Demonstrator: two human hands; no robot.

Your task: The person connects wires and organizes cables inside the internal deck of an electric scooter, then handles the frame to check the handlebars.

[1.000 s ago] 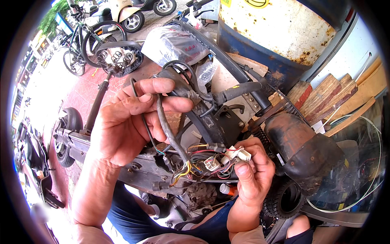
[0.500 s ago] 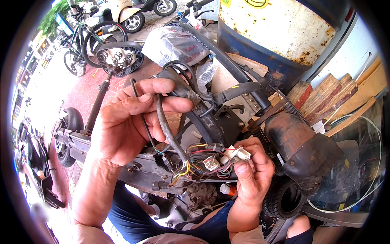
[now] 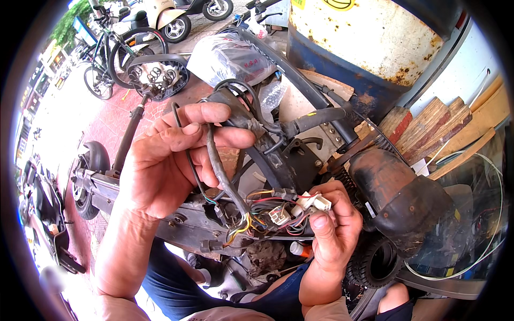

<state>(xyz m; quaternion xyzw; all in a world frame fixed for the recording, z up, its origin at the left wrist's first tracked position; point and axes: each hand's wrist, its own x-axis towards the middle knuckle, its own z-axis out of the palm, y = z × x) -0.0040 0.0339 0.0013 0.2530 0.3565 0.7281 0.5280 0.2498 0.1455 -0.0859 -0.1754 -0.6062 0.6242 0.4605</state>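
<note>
Left of centre, my left hand (image 3: 168, 160) is turned palm up with curled fingers, gripping a grey sheathed cable (image 3: 225, 176) and a thinner black wire (image 3: 190, 166). The cable's lower end splits into coloured wires (image 3: 241, 227) with small dark plugs (image 3: 210, 245). My right hand (image 3: 334, 230), lower right of centre, is closed on white plastic connectors (image 3: 312, 201). Another white connector (image 3: 279, 215) lies just left of it among red, pink and black wires. Both hands are over a dirty black scooter frame (image 3: 267, 163), whose battered body is stripped bare.
A rusty blue-and-white drum (image 3: 358, 48), wooden boards (image 3: 428, 128) and a dark cylindrical housing (image 3: 401, 198) stand at the right, above a tyre (image 3: 377, 262). Behind are a plastic bag (image 3: 230, 56), a seat base with springs (image 3: 157, 76), parked bicycles (image 3: 112, 59) and scooters (image 3: 171, 21).
</note>
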